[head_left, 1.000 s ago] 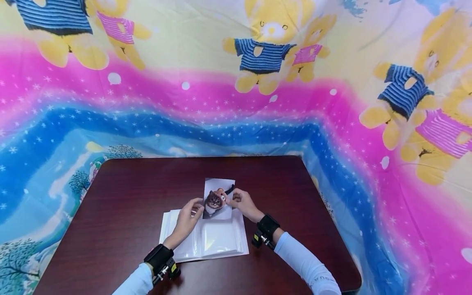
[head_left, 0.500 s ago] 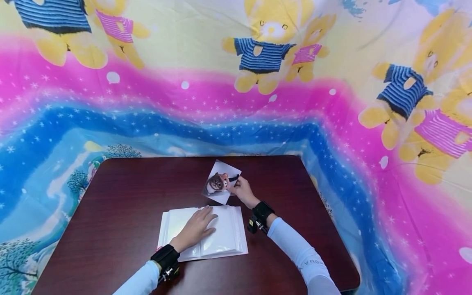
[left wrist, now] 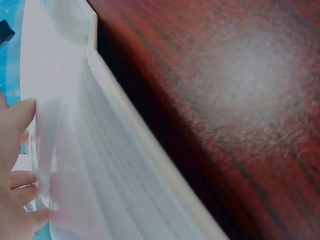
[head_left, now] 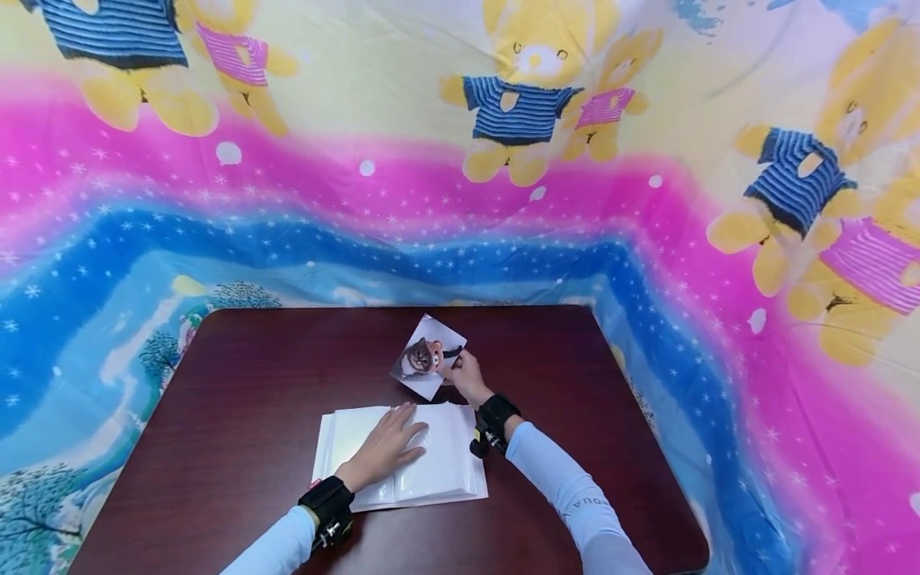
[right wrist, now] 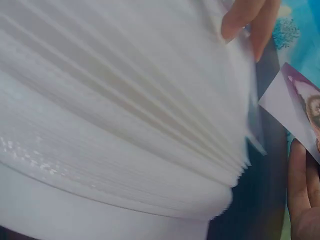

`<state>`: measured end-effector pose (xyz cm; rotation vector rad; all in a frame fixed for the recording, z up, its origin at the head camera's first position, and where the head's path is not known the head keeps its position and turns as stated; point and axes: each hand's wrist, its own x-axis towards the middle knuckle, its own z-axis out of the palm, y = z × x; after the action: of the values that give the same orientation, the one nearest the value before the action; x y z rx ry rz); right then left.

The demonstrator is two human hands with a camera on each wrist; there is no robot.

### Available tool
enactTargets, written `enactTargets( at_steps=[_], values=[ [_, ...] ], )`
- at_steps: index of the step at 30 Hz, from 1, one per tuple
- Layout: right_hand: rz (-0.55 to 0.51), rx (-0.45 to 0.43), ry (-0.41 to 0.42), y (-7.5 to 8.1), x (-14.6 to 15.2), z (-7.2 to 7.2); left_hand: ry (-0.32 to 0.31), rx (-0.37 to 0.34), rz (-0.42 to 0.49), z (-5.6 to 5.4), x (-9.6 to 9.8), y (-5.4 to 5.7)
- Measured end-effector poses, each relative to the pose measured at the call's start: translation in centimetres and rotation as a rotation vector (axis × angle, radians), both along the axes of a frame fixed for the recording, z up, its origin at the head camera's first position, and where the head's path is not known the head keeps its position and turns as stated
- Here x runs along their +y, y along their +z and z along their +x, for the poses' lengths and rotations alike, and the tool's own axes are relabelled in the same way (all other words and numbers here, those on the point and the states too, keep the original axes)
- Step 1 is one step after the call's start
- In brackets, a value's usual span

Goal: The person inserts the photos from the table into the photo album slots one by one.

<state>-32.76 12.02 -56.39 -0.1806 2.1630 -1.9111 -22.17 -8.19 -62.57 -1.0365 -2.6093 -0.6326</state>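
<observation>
An open photo album [head_left: 438, 463] with clear-sleeved white pages lies on the table. My left hand [head_left: 384, 447] rests on it near the middle fold, fingers spread over the top part of the pages. Beyond the album's far edge, my right hand [head_left: 469, 378] pinches a photo [head_left: 427, 359] by its right side. The photo shows a cat and a bear figure, and it stands turned at a slant. In the right wrist view, part of the photo [right wrist: 285, 102] appears above the right fingers, with the thick stack of album pages [right wrist: 125, 115] beside it.
The dark red wooden table [head_left: 287, 359] has rounded far corners. Behind and around it hangs a cloth curtain [head_left: 402, 192] printed with bears and snowflakes. A black camera band [head_left: 327, 503] sits on the left wrist, another camera band [head_left: 496, 419] on the right.
The left hand has left the photo's side and come down flat onto the album. My right hand has carried the photo away past the album's far edge and turned it to a slant.
</observation>
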Motion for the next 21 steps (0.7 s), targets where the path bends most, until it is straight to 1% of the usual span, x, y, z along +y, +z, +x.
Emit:
enactTargets(
  at_steps=[6, 8, 11, 14, 17, 19, 21],
  values=[
    [0.003, -0.017, 0.015, -3.4, 0.6, -0.9, 0.01, 0.011, 0.022, 0.2, 0.2, -0.1],
    [0.019, -0.014, 0.016, -3.9, 0.7, -1.0, 0.016, 0.021, 0.019, 0.2, 0.2, 0.0],
    [0.038, -0.004, 0.016, -4.2, 1.0, -1.0, 0.029, 0.027, 0.004, 0.3, 0.1, 0.0],
    [0.06, 0.006, 0.026, -4.1, 1.4, -1.1, 0.034, 0.015, -0.008, 0.3, 0.1, -0.1],
    [0.141, 0.042, 0.061, -4.0, 1.8, -1.3, 0.03, -0.007, -0.011, 0.4, 0.1, -0.1],
    [0.214, 0.099, 0.092, -3.9, 2.0, -1.4, 0.027, -0.021, -0.014, 0.5, 0.1, -0.1],
    [0.264, 0.164, 0.121, -3.9, 2.1, -1.6, 0.026, -0.036, -0.022, 0.5, 0.1, 0.0]
  ],
)
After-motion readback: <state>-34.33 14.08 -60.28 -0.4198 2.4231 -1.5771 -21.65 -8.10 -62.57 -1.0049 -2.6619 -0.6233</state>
